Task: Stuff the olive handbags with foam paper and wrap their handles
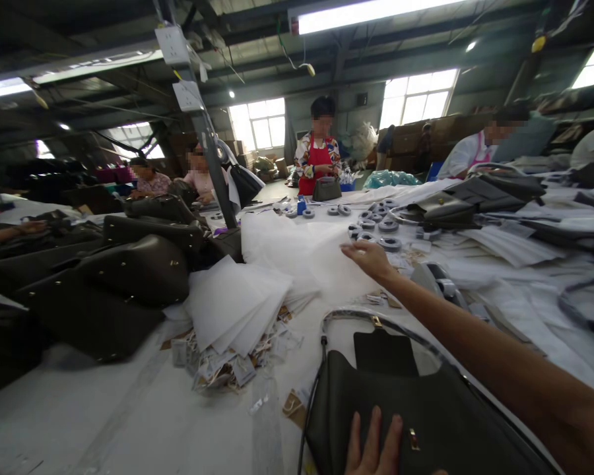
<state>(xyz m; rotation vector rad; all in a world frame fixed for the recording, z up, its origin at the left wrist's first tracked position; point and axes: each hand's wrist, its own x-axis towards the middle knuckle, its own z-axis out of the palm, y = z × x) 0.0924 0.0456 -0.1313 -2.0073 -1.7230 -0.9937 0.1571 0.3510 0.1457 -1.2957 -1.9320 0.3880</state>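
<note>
A dark olive handbag (455,412) lies at the bottom of the head view, its flap open and its handle wrapped in clear plastic. My left hand (373,445) rests on its front with fingers spread, left of a small gold clasp. My right hand (371,258) is stretched forward past the bag, fingers closed at the edge of a thin white sheet (321,254). That sheet is blurred and lies over a pile of similar ones. Closer to me, a fanned stack of white sheets (237,300) sits beside a heap of small tags (222,369).
Several dark bags (133,280) are piled on the left. Grey rolled rings (389,225) lie beyond my right hand. More bags (450,204) and white wrapping (515,303) cover the right side. A metal post (210,152) rises from the table. Co-workers (321,155) are around it.
</note>
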